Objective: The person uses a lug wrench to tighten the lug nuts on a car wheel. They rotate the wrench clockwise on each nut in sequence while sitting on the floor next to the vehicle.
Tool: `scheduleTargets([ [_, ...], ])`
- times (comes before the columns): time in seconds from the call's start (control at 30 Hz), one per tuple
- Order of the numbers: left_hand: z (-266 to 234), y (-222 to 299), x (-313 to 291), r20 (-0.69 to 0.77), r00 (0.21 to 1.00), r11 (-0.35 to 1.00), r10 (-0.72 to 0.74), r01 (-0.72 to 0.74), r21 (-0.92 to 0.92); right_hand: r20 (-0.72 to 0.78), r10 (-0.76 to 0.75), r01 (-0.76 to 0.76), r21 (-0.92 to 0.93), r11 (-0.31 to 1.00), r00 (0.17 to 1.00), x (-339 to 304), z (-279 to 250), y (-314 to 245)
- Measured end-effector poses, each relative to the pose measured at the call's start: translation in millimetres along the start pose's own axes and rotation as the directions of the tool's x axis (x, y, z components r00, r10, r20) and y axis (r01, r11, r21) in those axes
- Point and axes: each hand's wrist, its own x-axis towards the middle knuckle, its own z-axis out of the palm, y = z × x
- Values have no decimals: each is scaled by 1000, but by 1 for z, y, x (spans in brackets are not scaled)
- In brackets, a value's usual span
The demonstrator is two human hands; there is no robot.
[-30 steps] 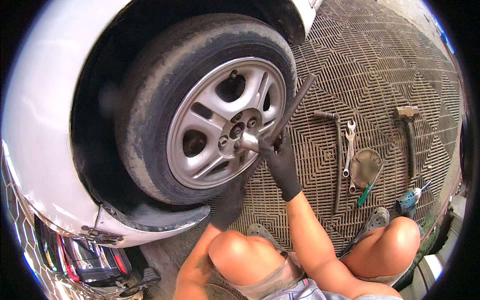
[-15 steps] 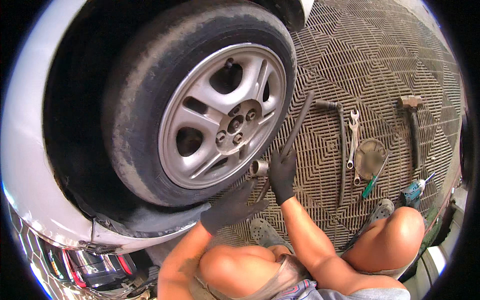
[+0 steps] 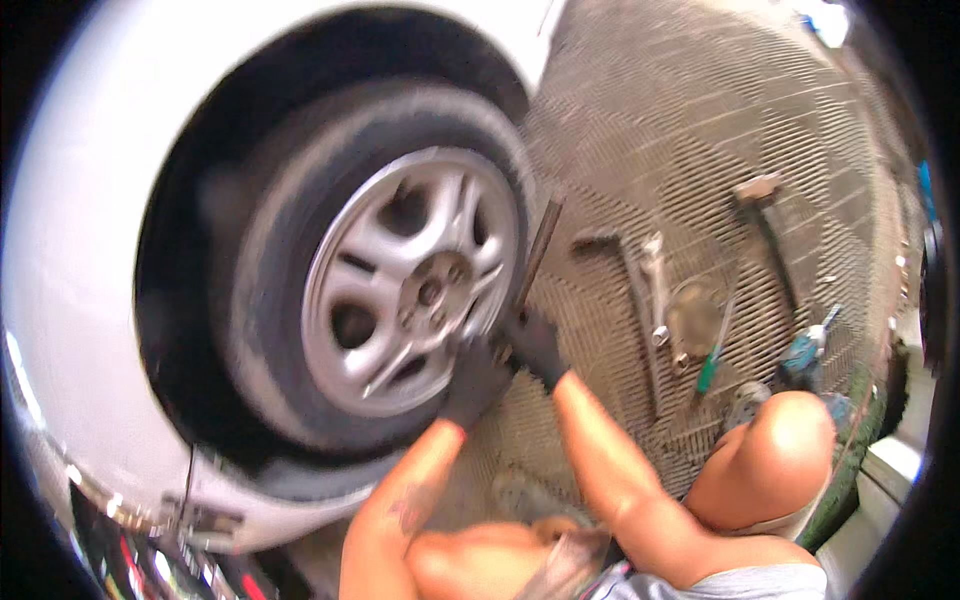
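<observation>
While right fingers grip, bar protruding, tilted

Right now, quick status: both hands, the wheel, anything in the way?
Right hand closed on dark bar. Left hand beside it, grip blurred. Wheel in arch, left hand overlapping it. Hammer on mat, apart from wheel.

Left hand, curled right hand, both gloved
</observation>
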Motion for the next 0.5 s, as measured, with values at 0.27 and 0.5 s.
scheduleTargets([
  [0.27, -7, 18, -31, 125, 985, 960, 120, -83, -266, 291, -77, -22, 322, 947, 953, -43, -41, 38],
  [0.5, -33, 42, -59, -358, 857, 921, 371, -291, 259, 263, 57, -157, 376, 913, 963, -40, -53, -55],
])
